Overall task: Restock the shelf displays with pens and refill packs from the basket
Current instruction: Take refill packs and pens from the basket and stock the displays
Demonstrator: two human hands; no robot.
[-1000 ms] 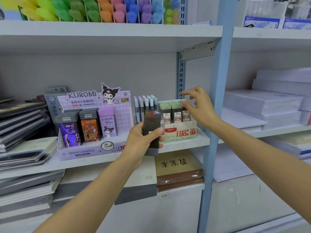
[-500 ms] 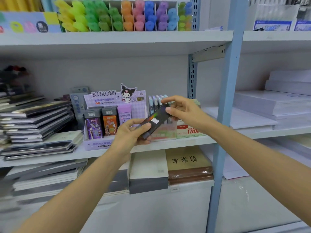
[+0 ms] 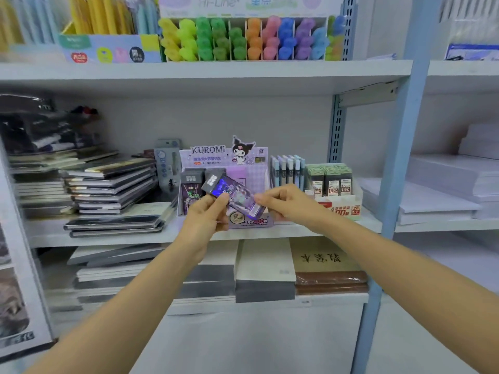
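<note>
The left hand (image 3: pixel 208 215) and right hand (image 3: pixel 286 204) each pinch an end of the tilted refill pack (image 3: pixel 234 195) just in front of the Kuromi display (image 3: pixel 259 177); pushed in crooked, it could jam on the 2 standing packs (image 3: pixel 191 188) or tip the display.

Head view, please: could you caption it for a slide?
Left hand and right hand hold a tilted purple refill pack before the Kuromi display.

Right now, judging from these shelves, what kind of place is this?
Most likely a stationery shop. Metal shelves carry a display of coloured highlighters, a KUROMI display box of refills and stacks of notebooks; the left hand and right hand hold one refill pack in front of that box.
</note>
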